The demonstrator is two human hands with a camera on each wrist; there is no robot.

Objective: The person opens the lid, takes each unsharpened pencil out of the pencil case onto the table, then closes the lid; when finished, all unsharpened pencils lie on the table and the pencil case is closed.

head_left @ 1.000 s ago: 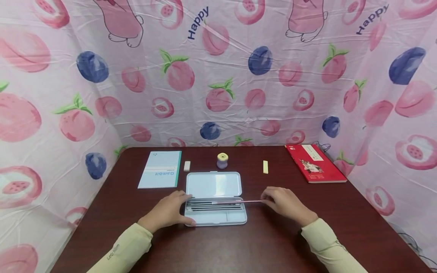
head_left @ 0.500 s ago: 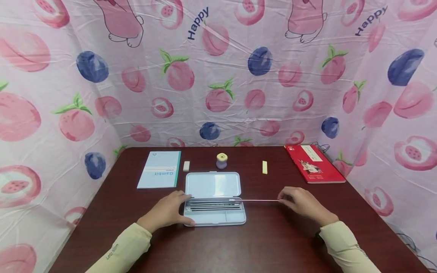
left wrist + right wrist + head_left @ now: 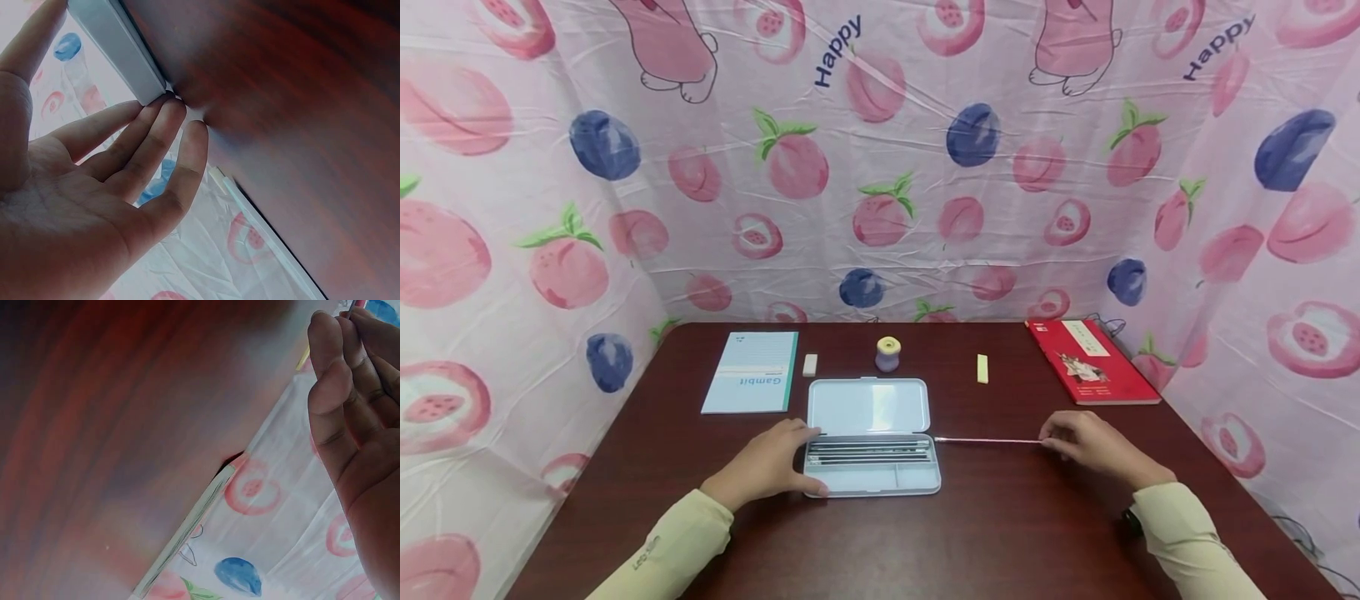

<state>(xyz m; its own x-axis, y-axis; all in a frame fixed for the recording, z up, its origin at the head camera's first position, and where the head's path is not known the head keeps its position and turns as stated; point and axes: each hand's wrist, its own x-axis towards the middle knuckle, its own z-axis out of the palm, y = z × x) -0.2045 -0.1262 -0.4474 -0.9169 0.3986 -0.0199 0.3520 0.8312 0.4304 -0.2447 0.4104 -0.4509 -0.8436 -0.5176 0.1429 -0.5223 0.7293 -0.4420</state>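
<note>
A pale blue pencil case (image 3: 850,481) lies with its lid raised back, several dark pencils (image 3: 868,452) lying side by side in it. My left hand (image 3: 763,465) holds the case's left end, thumb at the near edge and fingers at the far edge. In the left wrist view, fingertips (image 3: 172,107) touch a corner of the case. To the right, my right hand (image 3: 1097,446) pinches one end of a thin pink pencil (image 3: 988,440). Its silvery far end sits just right of the case. Only a sliver of this pencil shows in the right wrist view.
Behind the case are a white eraser (image 3: 810,365), a small yellow-and-purple pot-shaped object (image 3: 887,354) and a small yellow stick (image 3: 982,368). A light blue notebook (image 3: 748,375) lies at left, a red book (image 3: 1093,362) at right. Patterned cloth (image 3: 880,167) walls the dark table (image 3: 895,550).
My right hand has moved right, drawing the pink pencil out from over the case until its far end is past the case's right edge. My left hand has stayed on the case.
</note>
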